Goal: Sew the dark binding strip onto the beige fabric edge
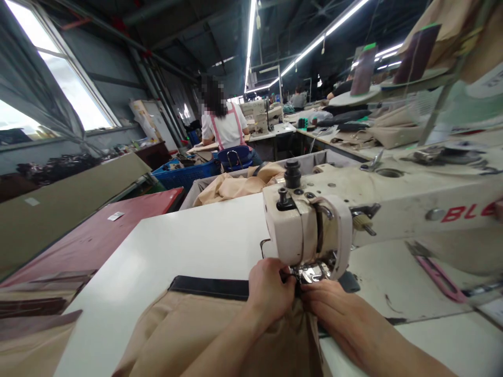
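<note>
A khaki garment (188,330) with a dark band (212,287) along its top edge lies over the white table, its right end under the head of a sewing machine (286,225). My left hand (271,290) has its fingers curled and pinches the banded edge just left of the metal presser foot (314,273). Close in front of the foot, my right hand (332,306) grips the cloth, fingers together and tips on the fabric; its thumb is hidden. The needle and the stitching point are hidden behind my fingers.
Pink-handled thread snips (440,275) lie under the machine arm. Behind the white table (176,230) is a grey bin with khaki cloth (236,188). Folded cloth (35,324) lies at the left, near a red-covered surface (129,220). A person (226,125) sits ahead, back turned.
</note>
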